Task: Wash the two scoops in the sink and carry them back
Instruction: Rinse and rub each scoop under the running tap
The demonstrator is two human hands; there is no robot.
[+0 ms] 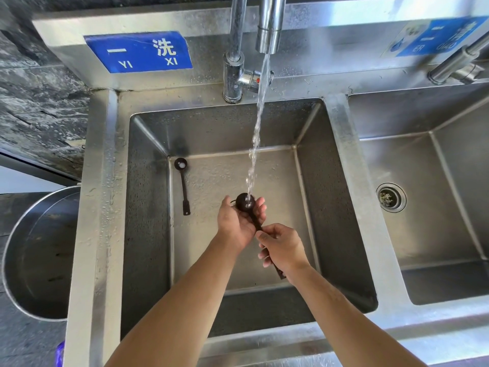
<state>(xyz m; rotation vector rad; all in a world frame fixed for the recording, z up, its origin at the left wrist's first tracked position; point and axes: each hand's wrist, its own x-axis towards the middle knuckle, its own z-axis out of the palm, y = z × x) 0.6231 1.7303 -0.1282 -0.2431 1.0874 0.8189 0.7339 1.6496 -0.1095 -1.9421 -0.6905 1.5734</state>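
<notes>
A dark brown scoop (245, 202) is held under the running water in the left basin of the steel sink (148, 197). My left hand (239, 221) cups its round bowl from below, fingers curled around it. My right hand (281, 247) grips the scoop's long handle, whose end sticks out below my palm. The stream from the faucet (268, 30) falls straight into the bowl. A second, smaller dark scoop (182, 182) lies flat on the basin floor at the left, bowl towards the back, something white in it.
A second basin with a round drain (391, 197) lies to the right, with another tap (457, 64) above it. A large steel pot (37, 255) stands left of the sink. Blue signs hang on the backsplash.
</notes>
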